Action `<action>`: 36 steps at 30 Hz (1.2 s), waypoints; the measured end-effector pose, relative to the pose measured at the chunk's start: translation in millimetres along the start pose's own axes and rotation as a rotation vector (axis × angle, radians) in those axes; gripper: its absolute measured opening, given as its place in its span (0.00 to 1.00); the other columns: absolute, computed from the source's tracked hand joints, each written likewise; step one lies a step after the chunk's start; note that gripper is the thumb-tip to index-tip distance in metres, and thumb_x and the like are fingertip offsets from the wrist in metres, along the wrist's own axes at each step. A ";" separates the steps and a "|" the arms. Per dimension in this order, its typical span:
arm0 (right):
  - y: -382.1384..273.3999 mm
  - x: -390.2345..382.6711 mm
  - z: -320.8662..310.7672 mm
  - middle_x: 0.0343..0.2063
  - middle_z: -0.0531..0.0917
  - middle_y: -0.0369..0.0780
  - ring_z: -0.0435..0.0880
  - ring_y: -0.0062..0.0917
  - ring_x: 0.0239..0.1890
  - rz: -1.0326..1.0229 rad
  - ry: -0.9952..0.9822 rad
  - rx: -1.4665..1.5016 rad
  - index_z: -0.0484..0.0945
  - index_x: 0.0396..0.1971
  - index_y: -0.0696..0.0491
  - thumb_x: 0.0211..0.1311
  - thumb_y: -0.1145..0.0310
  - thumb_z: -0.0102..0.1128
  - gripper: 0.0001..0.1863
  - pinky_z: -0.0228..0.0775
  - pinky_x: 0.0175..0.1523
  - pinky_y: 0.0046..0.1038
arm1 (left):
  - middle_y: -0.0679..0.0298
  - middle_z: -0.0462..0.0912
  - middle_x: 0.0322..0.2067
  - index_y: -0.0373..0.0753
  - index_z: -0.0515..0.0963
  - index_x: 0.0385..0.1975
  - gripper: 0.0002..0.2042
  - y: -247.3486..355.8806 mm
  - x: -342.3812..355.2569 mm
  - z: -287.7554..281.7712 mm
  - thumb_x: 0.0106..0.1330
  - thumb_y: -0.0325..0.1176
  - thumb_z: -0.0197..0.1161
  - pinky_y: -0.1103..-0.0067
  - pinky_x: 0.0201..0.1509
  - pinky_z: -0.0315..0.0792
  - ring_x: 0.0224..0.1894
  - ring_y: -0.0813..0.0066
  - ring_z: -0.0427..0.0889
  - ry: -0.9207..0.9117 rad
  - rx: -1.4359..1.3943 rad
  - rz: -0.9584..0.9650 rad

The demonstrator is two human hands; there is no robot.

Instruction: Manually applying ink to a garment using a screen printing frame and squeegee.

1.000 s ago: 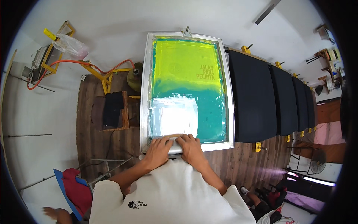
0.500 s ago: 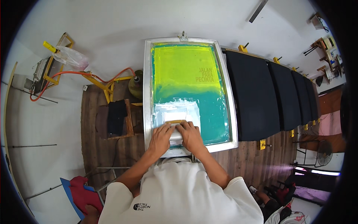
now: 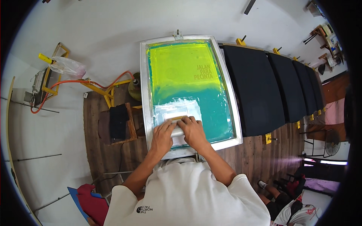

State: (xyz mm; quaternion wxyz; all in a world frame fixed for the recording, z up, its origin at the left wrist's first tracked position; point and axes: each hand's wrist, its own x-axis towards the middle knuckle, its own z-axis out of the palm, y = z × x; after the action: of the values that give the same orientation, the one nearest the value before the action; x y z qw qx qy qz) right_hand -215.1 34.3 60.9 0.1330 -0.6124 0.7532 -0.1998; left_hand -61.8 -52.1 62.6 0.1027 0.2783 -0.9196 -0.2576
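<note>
A silver-framed printing screen (image 3: 144, 90) lies in front of me, its mesh bright yellow-green at the far part and teal nearer. White ink (image 3: 184, 102) is smeared over the near left part of the mesh. Both my hands grip a squeegee (image 3: 178, 131) with a metallic body and a yellowish strip along its far edge. My left hand (image 3: 163, 135) wraps its left end, and my right hand (image 3: 193, 132) its right end, thumbs close together. The squeegee rests over the white ink near the frame's near edge. Its blade edge is hidden.
Several black-covered boards (image 3: 252, 90) stand in a row to the right, with yellow clamps (image 3: 268, 138) at their ends. At left are a gas cylinder (image 3: 134, 88), an orange hose (image 3: 75, 81) and a wooden stand (image 3: 131, 124) with dark cloth. A person (image 3: 277, 199) sits at lower right.
My view has tilted slightly, so the screen and boards appear turned a little. My hands keep their hold on the squeegee, at nearly the same place on the screen.
</note>
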 end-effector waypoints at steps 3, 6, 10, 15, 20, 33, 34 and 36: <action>0.4 -0.6 16.2 0.47 0.79 0.42 0.75 0.38 0.53 0.022 0.074 0.025 0.79 0.45 0.53 0.51 0.79 0.57 0.19 0.71 0.48 0.43 | 0.49 0.75 0.58 0.34 0.75 0.57 0.30 -8.6 0.3 12.4 0.48 0.13 0.60 0.64 0.65 0.63 0.64 0.54 0.71 0.039 0.002 0.020; 1.4 -5.8 -0.3 0.47 0.79 0.43 0.75 0.39 0.53 0.012 -0.109 0.055 0.79 0.46 0.53 0.52 0.78 0.57 0.18 0.71 0.47 0.43 | 0.48 0.74 0.59 0.33 0.75 0.56 0.29 -1.0 -4.7 2.0 0.49 0.12 0.59 0.63 0.65 0.63 0.64 0.52 0.71 -0.101 -0.093 -0.072; 1.8 -4.2 6.7 0.47 0.79 0.43 0.75 0.39 0.53 -0.007 -0.030 0.007 0.78 0.46 0.53 0.51 0.79 0.58 0.19 0.72 0.46 0.43 | 0.48 0.74 0.59 0.33 0.75 0.56 0.29 -1.4 -2.7 4.8 0.49 0.12 0.59 0.63 0.65 0.64 0.64 0.52 0.71 -0.045 -0.074 -0.043; 2.6 -11.0 1.4 0.49 0.78 0.44 0.75 0.39 0.53 0.007 -0.097 0.041 0.78 0.46 0.54 0.51 0.78 0.59 0.19 0.72 0.47 0.41 | 0.50 0.72 0.61 0.34 0.75 0.57 0.31 1.1 -9.9 6.3 0.46 0.11 0.60 0.65 0.65 0.65 0.64 0.53 0.71 -0.110 -0.091 -0.084; 0.4 -13.6 13.0 0.50 0.77 0.42 0.74 0.40 0.54 0.035 -0.020 0.053 0.77 0.49 0.53 0.42 0.83 0.61 0.27 0.72 0.49 0.43 | 0.50 0.72 0.61 0.33 0.75 0.57 0.31 -3.2 -12.0 13.7 0.47 0.11 0.59 0.63 0.65 0.67 0.65 0.52 0.70 -0.014 -0.044 -0.024; -2.9 -23.2 -2.2 0.52 0.77 0.42 0.75 0.41 0.54 0.024 -0.129 0.067 0.77 0.50 0.53 0.42 0.83 0.61 0.28 0.74 0.50 0.43 | 0.49 0.74 0.60 0.33 0.75 0.56 0.31 17.2 -20.3 -2.4 0.47 0.11 0.59 0.64 0.68 0.64 0.64 0.52 0.70 -0.111 -0.110 -0.112; -2.9 -24.5 3.5 0.52 0.77 0.42 0.75 0.41 0.54 0.021 -0.130 0.064 0.77 0.50 0.53 0.42 0.83 0.61 0.28 0.74 0.50 0.43 | 0.49 0.74 0.60 0.33 0.75 0.56 0.31 14.6 -21.1 0.7 0.47 0.11 0.59 0.64 0.68 0.64 0.64 0.52 0.70 -0.108 -0.111 -0.113; -6.7 -26.4 15.2 0.52 0.77 0.43 0.75 0.41 0.54 0.038 0.001 0.043 0.77 0.50 0.54 0.43 0.83 0.60 0.28 0.74 0.49 0.43 | 0.48 0.73 0.59 0.33 0.75 0.56 0.29 8.5 -23.9 8.8 0.49 0.12 0.58 0.61 0.68 0.63 0.65 0.50 0.69 -0.032 -0.093 -0.049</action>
State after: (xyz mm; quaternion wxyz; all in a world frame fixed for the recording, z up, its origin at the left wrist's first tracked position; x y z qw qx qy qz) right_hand -196.9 56.8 49.3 0.1496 -0.5949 0.7603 -0.2137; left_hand -48.9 -28.9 58.6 0.0946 0.2917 -0.9010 -0.3067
